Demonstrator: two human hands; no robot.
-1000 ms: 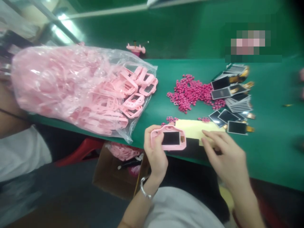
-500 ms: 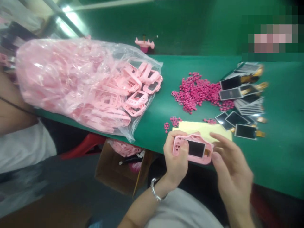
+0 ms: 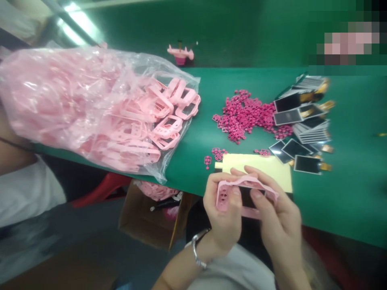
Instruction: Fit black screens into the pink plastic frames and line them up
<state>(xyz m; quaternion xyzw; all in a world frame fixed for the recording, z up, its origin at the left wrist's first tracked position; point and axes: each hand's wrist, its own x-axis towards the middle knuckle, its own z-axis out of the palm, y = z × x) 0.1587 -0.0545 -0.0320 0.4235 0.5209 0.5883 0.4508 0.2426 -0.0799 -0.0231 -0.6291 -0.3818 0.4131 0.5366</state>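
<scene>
Both my hands grip a pink plastic casing [image 3: 223, 198] at the front edge of the green table. My left hand [image 3: 225, 217] wraps its left end, thumb pressed inside near the round holes. My right hand [image 3: 279, 217] holds the right end, its thumb on a dark display screen [image 3: 246, 196] set in the casing; the fingers go behind. The casing's right part is largely hidden by that hand. Just beyond lies a pale yellow sheet [image 3: 260, 163] on the table.
A clear bag of pink casings [image 3: 99, 108] covers the left of the green table [image 3: 347, 193]. Magenta button pieces [image 3: 246, 114] are heaped mid-table, beside stacked display screens [image 3: 311, 125]. A cardboard box [image 3: 145, 225] stands below. Another person's sleeve [image 3: 33, 189] is at left.
My right hand has closed onto the casing's right end, with its thumb now on the screen. The casing has tilted. The whole view has shifted slightly.
</scene>
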